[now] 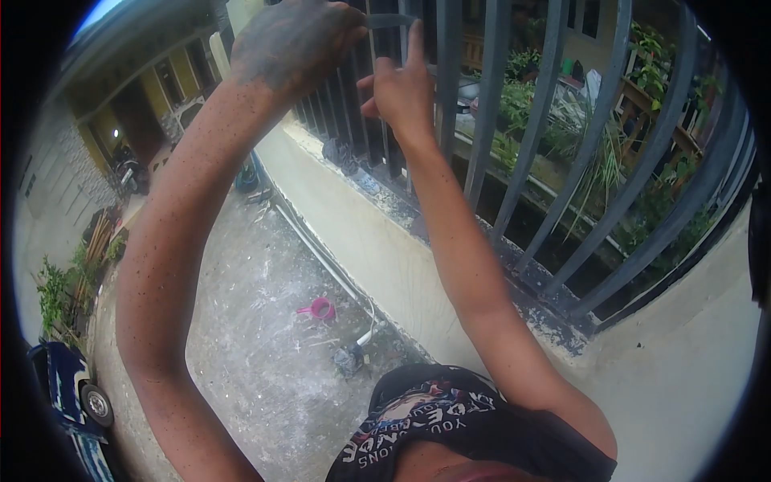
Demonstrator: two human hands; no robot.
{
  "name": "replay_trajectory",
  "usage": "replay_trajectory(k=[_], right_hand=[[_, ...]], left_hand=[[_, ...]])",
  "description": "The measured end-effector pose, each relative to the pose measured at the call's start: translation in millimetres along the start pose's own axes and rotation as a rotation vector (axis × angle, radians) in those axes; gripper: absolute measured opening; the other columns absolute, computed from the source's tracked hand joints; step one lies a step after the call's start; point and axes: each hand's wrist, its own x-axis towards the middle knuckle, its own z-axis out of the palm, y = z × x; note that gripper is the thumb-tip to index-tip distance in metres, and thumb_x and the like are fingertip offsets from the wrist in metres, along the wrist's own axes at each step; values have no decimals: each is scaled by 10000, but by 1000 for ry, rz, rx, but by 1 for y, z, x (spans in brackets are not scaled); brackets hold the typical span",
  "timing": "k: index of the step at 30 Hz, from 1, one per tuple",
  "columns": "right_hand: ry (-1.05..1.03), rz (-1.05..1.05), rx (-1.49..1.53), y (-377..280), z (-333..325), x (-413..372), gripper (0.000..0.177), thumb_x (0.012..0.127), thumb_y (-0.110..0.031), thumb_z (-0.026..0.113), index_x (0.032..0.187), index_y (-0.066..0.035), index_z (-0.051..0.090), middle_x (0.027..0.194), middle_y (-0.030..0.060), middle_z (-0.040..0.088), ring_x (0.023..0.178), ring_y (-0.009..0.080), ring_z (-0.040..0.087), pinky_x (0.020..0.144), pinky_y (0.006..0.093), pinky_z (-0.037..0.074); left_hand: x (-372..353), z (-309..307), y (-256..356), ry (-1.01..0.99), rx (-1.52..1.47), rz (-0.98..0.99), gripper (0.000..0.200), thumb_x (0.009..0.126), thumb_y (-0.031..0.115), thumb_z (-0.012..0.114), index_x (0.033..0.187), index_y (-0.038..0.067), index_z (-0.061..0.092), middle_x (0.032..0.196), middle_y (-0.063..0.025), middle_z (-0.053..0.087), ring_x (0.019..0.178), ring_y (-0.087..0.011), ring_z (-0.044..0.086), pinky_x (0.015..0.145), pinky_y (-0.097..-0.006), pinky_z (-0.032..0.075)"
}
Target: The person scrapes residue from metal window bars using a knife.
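Strip (390, 21), narrow, dark grey, flat-looking, near grey bars (485, 96)

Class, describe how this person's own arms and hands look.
The bare left arm is dotted with dark specks and the left hand bears broad dark smears. The bare right arm and right hand look mostly clean. No gloves or watch show. A black cloth shirt with pale printed lettering is worn.
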Motion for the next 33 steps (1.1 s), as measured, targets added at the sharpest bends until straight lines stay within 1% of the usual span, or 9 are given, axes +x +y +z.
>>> replay_trajectory(k=[14,17,18,21,23,25,28,31,33], right_hand=[[-54,99,32,-6,-9,-7,838,949,-167,468,1673,-119,49,846,150,754,533,201,688,673,347,614],[-34,26,41,-14,-9,6,802,1000,-168,494,1668,-113,54,838,167,764,542,211,723,578,333,653],[-42,54,73,-19,-11,8,841,944,-172,468,1673,-114,53,849,153,757,534,211,695,719,353,614],[-48,56,25,-28,-13,-5,839,940,-175,465,1673,-112,63,855,157,758,540,212,699,724,354,613],[-55,56,17,-18,-12,-6,841,937,-178,467,1673,-111,66,855,156,758,544,212,701,724,353,613],[-58,53,7,-13,-11,-1,843,934,-181,468,1673,-109,69,854,156,759,547,212,703,724,352,613],[-46,33,3,-34,-12,4,852,930,-186,478,1673,-109,67,841,152,757,552,212,705,697,348,615],[-38,91,148,-30,-14,10,807,944,-120,487,1666,-119,125,781,179,734,475,237,663,482,369,586],[-67,60,1,-15,-13,-3,851,926,-183,471,1673,-109,71,858,150,761,554,209,706,683,349,615]], left_hand=[[-7,-4,20,-41,50,-13,349,1064,449,533,1290,273,733,996,-54,794,768,-228,781,647,-387,649],[3,3,12,-81,68,-27,355,1067,448,526,1305,272,723,1008,-43,793,771,-231,781,666,-396,652],[6,8,8,6,31,-20,356,1065,449,528,1307,273,722,1011,-43,793,776,-236,781,675,-397,652],[2,7,11,101,-34,-6,359,1059,458,534,1309,280,720,1020,-54,794,804,-254,783,710,-402,653],[-6,-13,24,-105,13,-108,359,1057,465,535,1306,286,722,1033,-56,795,832,-255,784,719,-395,653],[-3,-6,19,-71,11,-92,357,1056,464,538,1307,289,721,1027,-57,796,828,-253,784,715,-397,652],[5,6,8,10,10,-72,355,1054,464,543,1310,292,719,1008,-56,798,821,-249,784,707,-397,651],[2,8,6,43,-6,-77,363,1053,477,541,1308,291,722,980,-56,799,821,-244,784,714,-389,650],[-4,7,4,-4,-25,-29,366,1051,486,542,1296,288,729,975,-55,800,830,-233,785,736,-401,648]])
